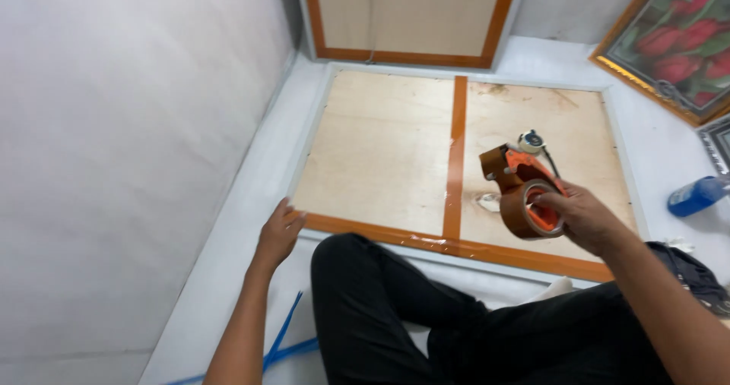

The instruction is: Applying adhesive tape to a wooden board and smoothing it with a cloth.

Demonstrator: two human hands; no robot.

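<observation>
Plywood board (380, 149) edge under left hand (278, 233); right hand (582, 216) grips tape dispenser (521, 191).

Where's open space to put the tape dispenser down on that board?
The left panel of the board, between the left hand at its corner and the center tape strip, is bare. The right panel's far end is also bare. It is crowded near the right hand, where the tape dispenser and a small round object sit.

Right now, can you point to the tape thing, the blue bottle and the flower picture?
tape dispenser (525, 195), head view, on its brown tape roll.
blue bottle (696, 195), head view, on its blue body.
flower picture (677, 43), head view, on the red flowers.
</observation>
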